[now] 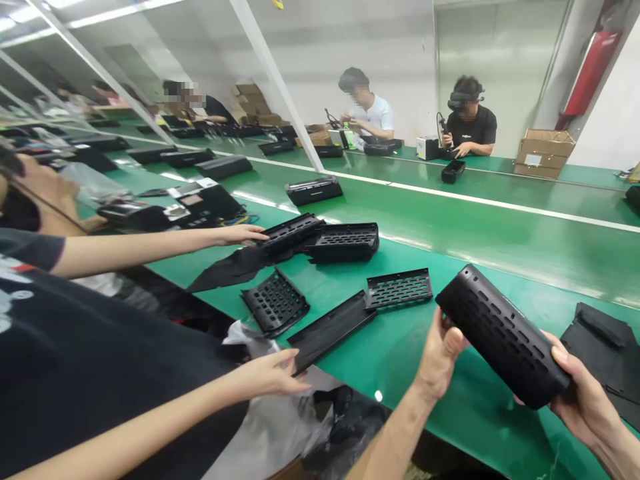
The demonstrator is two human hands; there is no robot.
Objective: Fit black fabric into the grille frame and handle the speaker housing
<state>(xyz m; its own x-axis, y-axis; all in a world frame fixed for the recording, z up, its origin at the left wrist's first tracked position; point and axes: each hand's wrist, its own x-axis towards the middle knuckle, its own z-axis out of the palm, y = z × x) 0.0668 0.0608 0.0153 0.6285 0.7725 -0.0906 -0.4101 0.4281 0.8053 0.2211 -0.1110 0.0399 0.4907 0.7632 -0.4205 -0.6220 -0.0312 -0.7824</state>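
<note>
A long black plastic housing with rows of slots (505,333) is held tilted over the bench between my two hands. My left hand (443,357) grips its upper left end from below, with the thumb showing and the other fingers partly hidden behind the part. At the lower right end, my right hand (580,387) is wrapped round it, thumb on the near face. Left of the housing lies a slotted black panel (400,289). It touches a long plain black strip (333,330). Flat black sheets (603,353) lie on the bench beyond my right hand.
At my left a co-worker's hand (280,373) reaches to the strip, the other (243,235) touching black slotted parts (295,233). Another slotted panel (275,303) lies near that person. Across the green bench (480,230), people sit by cardboard boxes (544,152) and black housings (314,190).
</note>
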